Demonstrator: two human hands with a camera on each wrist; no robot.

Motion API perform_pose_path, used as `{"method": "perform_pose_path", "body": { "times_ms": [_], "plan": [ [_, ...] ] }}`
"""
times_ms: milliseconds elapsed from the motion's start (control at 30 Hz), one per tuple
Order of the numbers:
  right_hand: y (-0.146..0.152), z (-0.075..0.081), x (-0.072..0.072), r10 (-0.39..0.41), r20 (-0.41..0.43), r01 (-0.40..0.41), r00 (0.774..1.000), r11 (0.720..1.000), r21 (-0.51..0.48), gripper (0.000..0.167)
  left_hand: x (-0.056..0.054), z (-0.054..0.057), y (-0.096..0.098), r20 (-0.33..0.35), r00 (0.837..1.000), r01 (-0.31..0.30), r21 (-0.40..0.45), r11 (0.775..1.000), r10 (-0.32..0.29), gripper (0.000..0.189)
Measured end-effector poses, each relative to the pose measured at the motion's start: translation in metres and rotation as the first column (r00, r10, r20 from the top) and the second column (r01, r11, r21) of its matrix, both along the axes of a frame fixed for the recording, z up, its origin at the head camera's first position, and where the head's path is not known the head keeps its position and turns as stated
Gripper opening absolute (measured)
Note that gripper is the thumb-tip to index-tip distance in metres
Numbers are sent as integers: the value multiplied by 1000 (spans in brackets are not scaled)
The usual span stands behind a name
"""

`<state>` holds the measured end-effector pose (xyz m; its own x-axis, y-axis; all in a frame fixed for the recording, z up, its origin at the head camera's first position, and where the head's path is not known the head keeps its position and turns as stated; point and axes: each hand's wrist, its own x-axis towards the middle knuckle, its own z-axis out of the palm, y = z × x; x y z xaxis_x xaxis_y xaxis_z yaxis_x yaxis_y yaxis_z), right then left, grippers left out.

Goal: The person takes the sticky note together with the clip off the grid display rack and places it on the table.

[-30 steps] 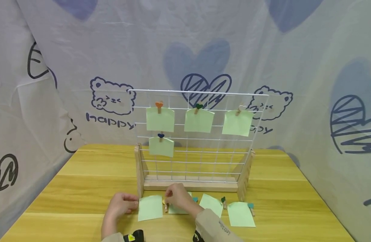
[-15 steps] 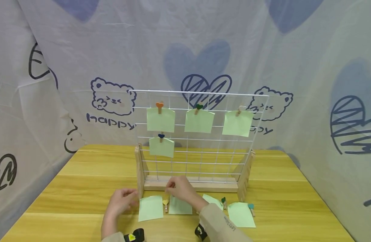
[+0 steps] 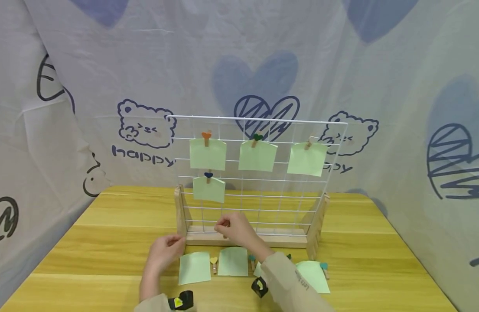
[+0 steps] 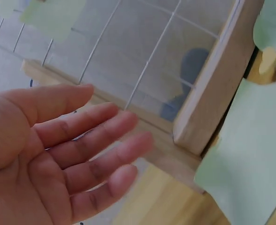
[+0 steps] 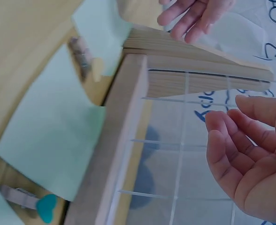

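Note:
My right hand [image 3: 236, 227] hovers in front of the grid rack's wooden base, fingers loosely curled; the right wrist view shows nothing between thumb and fingers. By the rack's left foot is my left hand [image 3: 167, 251]; its palm and relaxed fingers [image 4: 98, 164] show in the left wrist view, holding nothing. Below the hands lie a green paper note [image 3: 194, 268], a clothespin with a yellow heart [image 3: 213, 265], a second green note [image 3: 233, 261] and a clothespin with a teal heart [image 5: 46, 208]. My right sleeve partly hides another note and a dark green clothespin.
The white wire grid [image 3: 259, 210] stands upright in a wooden base [image 3: 247, 239]. Several notes hang on it from heart clothespins, such as the orange one [image 3: 206, 138]. At the front right lie another note [image 3: 313, 277] and a teal clothespin [image 3: 324, 269]. A printed curtain hangs behind.
My right hand has risen from the second note toward the rack, its forearm now covering more of the third note. My left hand has shifted up and right, away from the first note.

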<state>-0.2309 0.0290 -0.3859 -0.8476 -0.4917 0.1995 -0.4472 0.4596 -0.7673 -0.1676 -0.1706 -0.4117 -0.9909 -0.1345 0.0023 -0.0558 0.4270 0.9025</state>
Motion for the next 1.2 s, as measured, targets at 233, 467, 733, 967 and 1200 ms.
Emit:
{"method": "perform_pose_path", "body": {
  "times_ms": [233, 467, 733, 967, 1200],
  "plan": [
    [1, 13, -4, 4, -4, -4, 1000, 998, -55, 10, -5, 13, 8, -65, 996, -63, 10, 998, 63, 26],
    [2, 28, -5, -25, -21, 23, 999, 998, -66, 10, -11, 27, 14, -110, 991, -79, 34, 996, 83, 24],
    [0, 43, -4, -49, -70, 45, 996, 997, -59, 10, -15, 40, 19, -157, 983, -91, 6, 996, 91, 22],
    [-1, 53, -1, -63, -115, 53, 991, 995, -87, 10, -19, 50, 23, -173, 981, -88, -4, 996, 86, 24],
    [-8, 59, -1, -86, -178, 69, 980, 993, -99, 9, -22, 58, 24, -211, 974, -88, -11, 996, 83, 24]
  ]
}}
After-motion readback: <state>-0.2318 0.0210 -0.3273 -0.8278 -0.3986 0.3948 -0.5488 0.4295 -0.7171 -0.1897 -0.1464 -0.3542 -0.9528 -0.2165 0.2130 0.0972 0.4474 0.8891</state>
